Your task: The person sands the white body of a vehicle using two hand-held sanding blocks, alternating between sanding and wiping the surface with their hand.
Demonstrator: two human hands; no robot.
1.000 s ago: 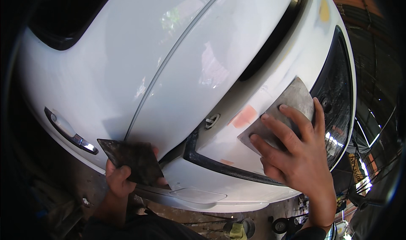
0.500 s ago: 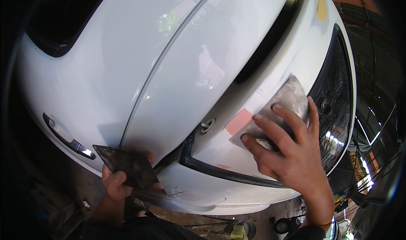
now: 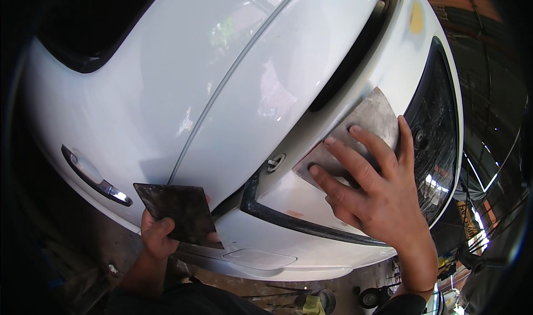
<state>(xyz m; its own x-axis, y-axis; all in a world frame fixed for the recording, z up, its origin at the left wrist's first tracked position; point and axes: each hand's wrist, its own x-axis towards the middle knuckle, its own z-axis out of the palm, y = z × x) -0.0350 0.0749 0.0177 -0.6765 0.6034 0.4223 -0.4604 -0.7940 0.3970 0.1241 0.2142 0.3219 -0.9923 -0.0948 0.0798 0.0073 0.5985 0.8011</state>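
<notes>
My left hand (image 3: 159,234) grips a dark, flat, square plate (image 3: 180,210) by its lower left edge, thumb on top. Fingertips show along the plate's right side. In my right hand (image 3: 383,201) is a thin grey metal putty spreader (image 3: 369,115), lying against the white car's body panel (image 3: 336,209). Several fingertips press on its face, and one finger stretches along its right edge. A thin pink line shows at the spreader's upper left edge; whatever lies under the spreader is hidden. A small pale pink smear (image 3: 294,213) sits lower on the panel.
A black tail light opening (image 3: 255,204) with a white fitting (image 3: 274,163) lies left of the spreader. A dark window (image 3: 436,126) is to the right. Above it is a yellow filler patch (image 3: 416,18). A door handle (image 3: 97,176) stands at left, a bucket (image 3: 327,301) below.
The spreader in my right hand has slid up and left, covering the pink putty patch that showed before. My left hand has turned the dark plate and shifted it slightly right.
</notes>
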